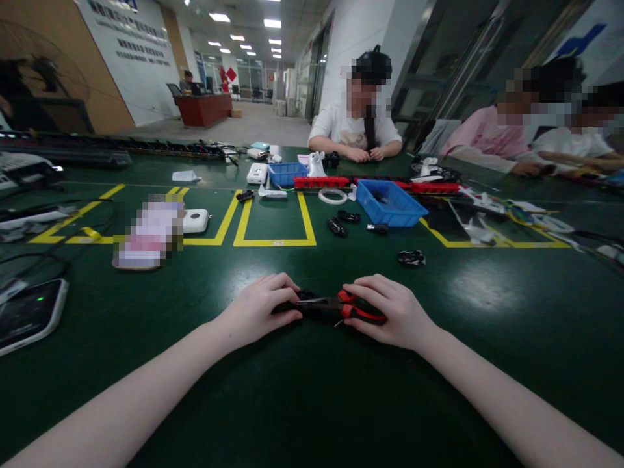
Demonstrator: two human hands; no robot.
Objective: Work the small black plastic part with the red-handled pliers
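Pliers point(336, 304) with red-and-black handles lie low over the green table point(312, 403), handles closed in the right hand point(390, 312), their tips meeting a small black part point(292, 305) pinched by the left hand point(258, 309). Fingertips could be nipped – the jaws sit close to them – or the part flicked toward the blue bin point(390, 205) if squeezed askew.

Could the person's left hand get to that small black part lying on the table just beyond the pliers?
Probably yes, though not at once. The table between the left hand and the small black part lies bare, but that hand rests on a dark piece at the tip of the pliers, and the right hand sits nearer.
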